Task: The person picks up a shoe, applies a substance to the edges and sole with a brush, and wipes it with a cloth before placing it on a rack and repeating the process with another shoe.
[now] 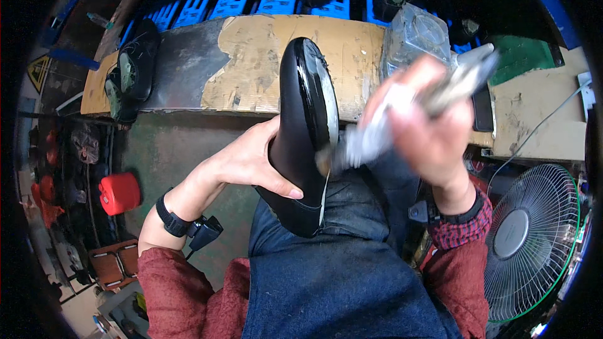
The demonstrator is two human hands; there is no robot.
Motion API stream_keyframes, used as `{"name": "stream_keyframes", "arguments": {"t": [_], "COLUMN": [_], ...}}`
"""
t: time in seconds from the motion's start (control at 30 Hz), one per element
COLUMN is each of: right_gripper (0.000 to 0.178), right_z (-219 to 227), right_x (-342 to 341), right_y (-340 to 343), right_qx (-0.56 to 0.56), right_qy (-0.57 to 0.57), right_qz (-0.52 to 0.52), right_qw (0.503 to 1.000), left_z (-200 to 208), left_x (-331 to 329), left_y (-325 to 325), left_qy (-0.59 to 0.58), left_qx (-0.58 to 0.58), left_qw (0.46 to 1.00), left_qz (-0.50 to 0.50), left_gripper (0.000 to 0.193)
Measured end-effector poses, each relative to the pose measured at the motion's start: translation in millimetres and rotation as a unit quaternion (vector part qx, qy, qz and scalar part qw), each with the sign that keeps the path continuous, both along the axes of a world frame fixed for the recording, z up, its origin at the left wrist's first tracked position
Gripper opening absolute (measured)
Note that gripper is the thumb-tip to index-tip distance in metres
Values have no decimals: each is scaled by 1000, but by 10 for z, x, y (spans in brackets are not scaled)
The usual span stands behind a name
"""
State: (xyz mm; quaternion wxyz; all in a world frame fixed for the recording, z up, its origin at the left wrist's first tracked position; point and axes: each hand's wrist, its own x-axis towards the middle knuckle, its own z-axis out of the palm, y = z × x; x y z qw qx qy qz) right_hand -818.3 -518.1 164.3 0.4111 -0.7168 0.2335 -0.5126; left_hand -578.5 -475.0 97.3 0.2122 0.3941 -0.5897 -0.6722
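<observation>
My left hand [248,156] is wrapped round the middle of a black shoe upper [292,103], with the thumb across its near side. The shoe stands toe away from me, over my lap, and a glossy wet-looking band and a whitish strip run along its right lower edge. In my right hand [433,129] is a brush [361,144] with a pale wrapped handle, blurred by motion. Its bristle end meets or nearly meets the shoe's right edge near the middle; the blur hides whether they touch. A blue denim apron [333,289] covers my lap.
Ahead runs a bench topped with worn cardboard [257,69]. Black shoes [137,66] lie at its left end, and a cloudy plastic container [416,34] stands at its right. Blue racks [276,0] lie beyond. A fan [521,238] stands close at right, a red jug [119,193] at left.
</observation>
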Motion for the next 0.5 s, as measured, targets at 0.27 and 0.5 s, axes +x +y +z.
{"name": "stream_keyframes", "arguments": {"t": [0.27, 0.5], "right_gripper": [14, 15], "right_z": [-84, -533], "right_x": [94, -132], "right_y": [-458, -127], "right_qx": [-30, -40], "right_qy": [1, 99], "right_qz": [-11, 49], "right_qw": [999, 993], "left_z": [-53, -293], "left_x": [-8, 122], "left_y": [-65, -175], "left_qy": [-2, 144], "left_qx": [-6, 163], "left_qw": [1000, 974], "left_qz": [-9, 54], "left_gripper": [90, 83]}}
